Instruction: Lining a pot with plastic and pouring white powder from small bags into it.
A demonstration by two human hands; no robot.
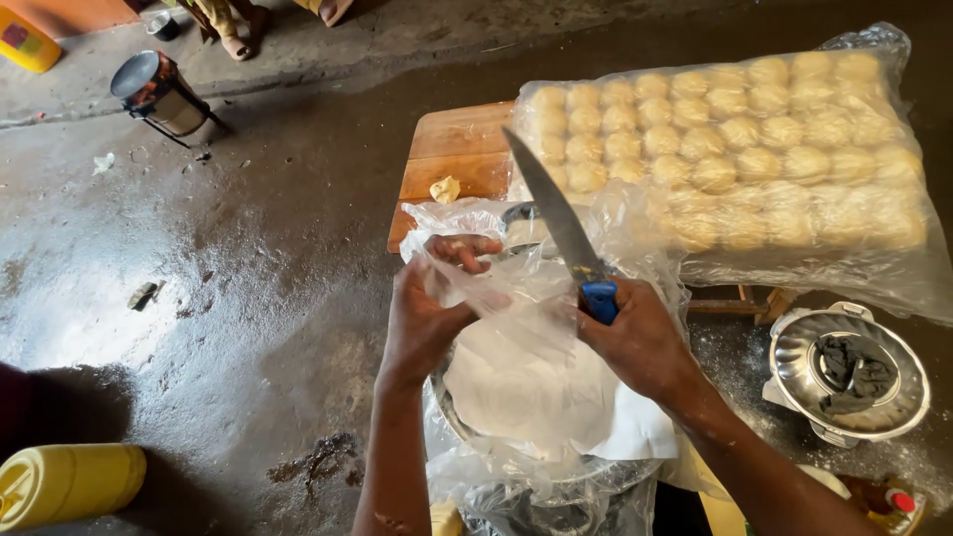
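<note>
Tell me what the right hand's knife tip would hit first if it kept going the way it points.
The right hand holds the knife pointing up and away, tip over the wooden board. Straight on, it would likely meet that board or the plastic-covered dough balls beside it; depth is unclear.

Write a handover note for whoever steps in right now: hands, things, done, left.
Left hand: pinching the clear plastic sheet over the metal bowl.
Right hand: gripping the knife by its blue handle, blade pointing up and away.
Dough balls: in rows under plastic on the wooden board.
Done: balls shaped and covered.
Left: bowl is still covered by the sheet.
</note>
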